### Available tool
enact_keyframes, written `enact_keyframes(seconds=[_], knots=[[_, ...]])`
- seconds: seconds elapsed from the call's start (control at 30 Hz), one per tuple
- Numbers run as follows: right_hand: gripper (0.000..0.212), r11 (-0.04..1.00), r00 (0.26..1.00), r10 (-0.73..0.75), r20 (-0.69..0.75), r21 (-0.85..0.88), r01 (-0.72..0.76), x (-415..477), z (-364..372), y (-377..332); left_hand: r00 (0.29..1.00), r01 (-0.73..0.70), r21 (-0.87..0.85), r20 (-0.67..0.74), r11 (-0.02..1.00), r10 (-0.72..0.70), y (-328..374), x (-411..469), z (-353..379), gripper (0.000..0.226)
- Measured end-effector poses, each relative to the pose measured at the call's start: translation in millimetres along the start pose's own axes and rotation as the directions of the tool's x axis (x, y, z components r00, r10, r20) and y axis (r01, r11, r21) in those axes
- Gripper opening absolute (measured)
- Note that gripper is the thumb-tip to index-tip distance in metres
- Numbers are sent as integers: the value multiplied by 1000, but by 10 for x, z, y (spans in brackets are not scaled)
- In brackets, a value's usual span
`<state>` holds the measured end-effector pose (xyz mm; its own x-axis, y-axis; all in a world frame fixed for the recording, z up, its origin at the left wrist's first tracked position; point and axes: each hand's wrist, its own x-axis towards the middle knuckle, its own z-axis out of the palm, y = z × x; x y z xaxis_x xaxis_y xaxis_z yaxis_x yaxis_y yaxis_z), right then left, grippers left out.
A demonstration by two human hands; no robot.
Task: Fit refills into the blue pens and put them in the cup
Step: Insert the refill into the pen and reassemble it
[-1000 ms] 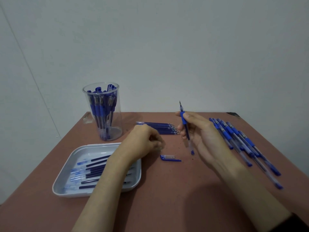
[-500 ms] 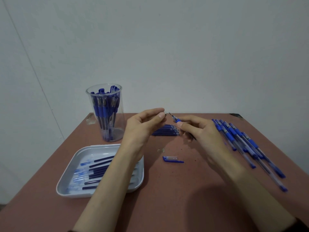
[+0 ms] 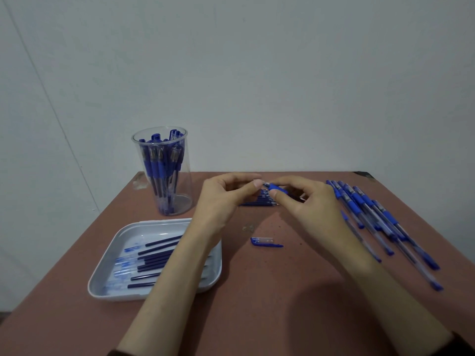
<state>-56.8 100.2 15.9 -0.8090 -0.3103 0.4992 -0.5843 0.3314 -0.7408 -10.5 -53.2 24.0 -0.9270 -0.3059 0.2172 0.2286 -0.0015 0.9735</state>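
clear plastic cup (image 3: 164,176), matt brown table (image 3: 257,317)

I see open table (image 3: 257,304) near me; cup (image 3: 164,173) blocks far left, tray (image 3: 102,286) left, pens (image 3: 380,222) right

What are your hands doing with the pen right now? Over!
Right hand grips pen, left hand pinches its tip. Cap lies on table. Cup holds pens; nothing blocks it.

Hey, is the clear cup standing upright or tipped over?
Upright: the cup stands on its base on the table, with pens standing inside it.
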Motion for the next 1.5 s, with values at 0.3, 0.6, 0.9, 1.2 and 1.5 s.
enact_keyframes(seconds=[0.3,0.6,0.9,1.2,1.5], knots=[[17,808,934,259,245,476,-348,-2,59,-118,996,31,-114,87,993,-21,28,7,-9,27],[26,519,835,275,476,658,-546,-10,91,-158,992,-43,-231,106,972,69,20,15,15,28],[31,521,836,231,497,663,-538,-34,113,-143,981,-42,-218,178,975,82,46,-26,75,44],[24,547,891,271,365,704,-454,7,60,-137,996,14,-129,86,992,-3,-16,19,11,35],[13,763,940,236,245,553,-336,-47,146,-175,994,-7,-109,111,994,19,-17,-8,80,27]])
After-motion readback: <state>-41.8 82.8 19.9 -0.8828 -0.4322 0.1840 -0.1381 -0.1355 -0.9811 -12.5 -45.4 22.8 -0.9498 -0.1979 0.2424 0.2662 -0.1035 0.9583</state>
